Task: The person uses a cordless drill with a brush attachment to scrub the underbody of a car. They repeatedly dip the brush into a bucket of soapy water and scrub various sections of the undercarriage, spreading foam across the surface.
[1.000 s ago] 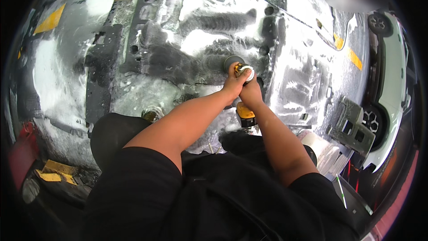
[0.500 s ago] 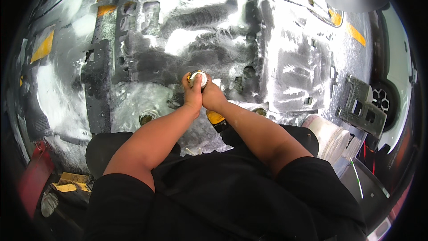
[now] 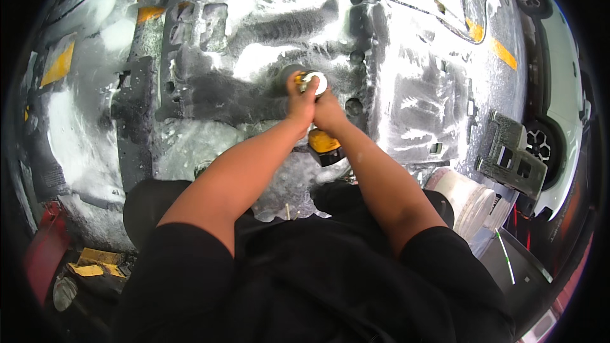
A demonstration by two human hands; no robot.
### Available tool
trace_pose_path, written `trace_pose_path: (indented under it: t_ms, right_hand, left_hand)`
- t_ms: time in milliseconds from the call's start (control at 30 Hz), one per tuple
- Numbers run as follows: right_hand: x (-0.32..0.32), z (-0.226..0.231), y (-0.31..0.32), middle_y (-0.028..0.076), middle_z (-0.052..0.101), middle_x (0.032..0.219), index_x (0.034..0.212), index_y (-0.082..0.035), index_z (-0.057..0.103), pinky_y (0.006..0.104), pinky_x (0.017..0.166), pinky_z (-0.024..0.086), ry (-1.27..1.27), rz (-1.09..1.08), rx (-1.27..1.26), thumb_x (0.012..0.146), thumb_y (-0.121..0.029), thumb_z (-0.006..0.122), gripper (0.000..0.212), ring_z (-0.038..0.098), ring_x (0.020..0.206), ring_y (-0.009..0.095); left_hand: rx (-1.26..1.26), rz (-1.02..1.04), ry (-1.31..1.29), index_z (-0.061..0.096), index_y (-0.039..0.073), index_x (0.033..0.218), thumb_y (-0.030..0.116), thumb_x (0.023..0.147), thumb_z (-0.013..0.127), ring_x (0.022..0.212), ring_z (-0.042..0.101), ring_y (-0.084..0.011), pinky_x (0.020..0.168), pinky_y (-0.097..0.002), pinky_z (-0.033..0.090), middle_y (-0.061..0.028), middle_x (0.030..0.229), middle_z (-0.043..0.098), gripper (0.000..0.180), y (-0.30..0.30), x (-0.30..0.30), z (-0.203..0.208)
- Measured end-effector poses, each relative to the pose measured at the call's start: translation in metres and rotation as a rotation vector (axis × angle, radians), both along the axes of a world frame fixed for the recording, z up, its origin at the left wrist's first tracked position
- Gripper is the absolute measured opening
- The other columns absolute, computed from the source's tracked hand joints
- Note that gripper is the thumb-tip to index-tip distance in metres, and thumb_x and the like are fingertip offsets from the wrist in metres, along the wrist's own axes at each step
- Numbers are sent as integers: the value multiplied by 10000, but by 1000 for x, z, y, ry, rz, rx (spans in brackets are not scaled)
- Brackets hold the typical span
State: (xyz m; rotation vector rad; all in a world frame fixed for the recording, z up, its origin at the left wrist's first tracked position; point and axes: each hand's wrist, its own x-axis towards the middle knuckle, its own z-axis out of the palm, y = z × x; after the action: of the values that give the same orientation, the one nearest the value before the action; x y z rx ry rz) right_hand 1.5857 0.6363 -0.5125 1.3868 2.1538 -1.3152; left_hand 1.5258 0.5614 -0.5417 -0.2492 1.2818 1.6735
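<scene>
Tool shift: since half a second ago, both hands and the yellow-and-black power tool (image 3: 325,143) have moved up and to the right across the smeared panel (image 3: 210,92).
Panel: grey-black and patchy white, it spreads beyond the hands on the left, above and on the right, giving broad sideways room.
White car (image 3: 567,101): stands past the panel's right edge, well apart from the tool.
Knees (image 3: 152,206): dark-clothed, left and right of the tool, bounding the room below.
Bucket (image 3: 459,203): off-white, beside the right knee.
Slotted grey piece (image 3: 516,143): near the car's wheel, clear of both arms.
Power tool: inside both grips, its yellow-and-black lower end below them.
Left grip (image 3: 301,107): clamped around the tool's upper part.
Right grip (image 3: 330,113): closed around the tool, fingers mostly hidden.
Disc (image 3: 289,76): just beyond the left fingers; contact with the panel cannot be told.
Round holes (image 3: 354,107): near the right grip, on its right.
</scene>
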Motion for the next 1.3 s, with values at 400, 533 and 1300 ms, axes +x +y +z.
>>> trace_pose_path:
  t_ms: [400, 533, 1300]
  right_hand:
    - [-81, 0, -37, 342, 665, 1248, 1502, 61, 323, 502, 1004, 514, 53, 113, -30, 906, -311, 677, 786, 640, 1200, 480]
    - [-51, -9, -13, 351, 666, 1239, 1441, 92, 362, 490, 996, 524, 46, -10, 32, 863, -359, 758, 833, 648, 1196, 479]
    - [-165, 8, -115, 313, 676, 1258, 1482, -4, 428, 484, 1014, 506, 137, 656, -58, 919, -333, 684, 701, 638, 1205, 475]
  left_hand:
    - [-105, 18, 22, 284, 258, 1543, 567, 962, 700, 1287, 527, -267, 1063, -453, 456, -130, 1419, 524, 779, -41, -79, 0]
    - [-10, -122, 20, 288, 236, 1532, 583, 961, 699, 1277, 532, -246, 1081, -430, 433, -121, 1415, 529, 785, -14, -58, -11]
    - [-233, 519, 172, 252, 177, 1565, 609, 944, 692, 1335, 501, -285, 1097, -417, 437, -164, 1479, 467, 874, -143, -112, 3]
